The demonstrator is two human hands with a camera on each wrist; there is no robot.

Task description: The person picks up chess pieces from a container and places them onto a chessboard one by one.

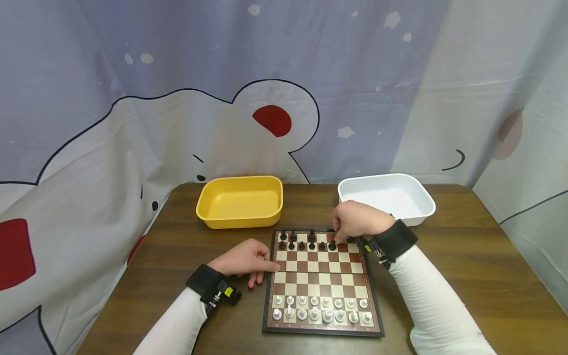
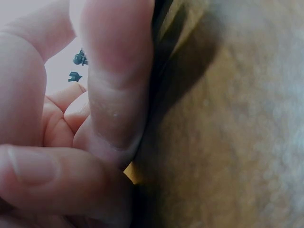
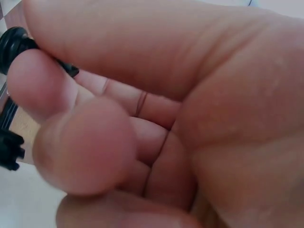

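Black piece (image 3: 13, 43) is pinched in our right hand (image 1: 357, 218), far right over the board (image 1: 318, 267); our left hand (image 1: 245, 259) lies relaxed.

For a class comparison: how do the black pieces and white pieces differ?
The white pieces fill two rows of eight; the black pieces leave gaps in their back row. On the board, white pieces stand on the near side, black pieces on the far. The right hand pinches a black piece; white pieces stand untouched. Both stand in rows.

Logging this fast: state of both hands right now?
Left hand: closed on the left edge of the chessboard.
Right hand: closed, holding a black chess piece.
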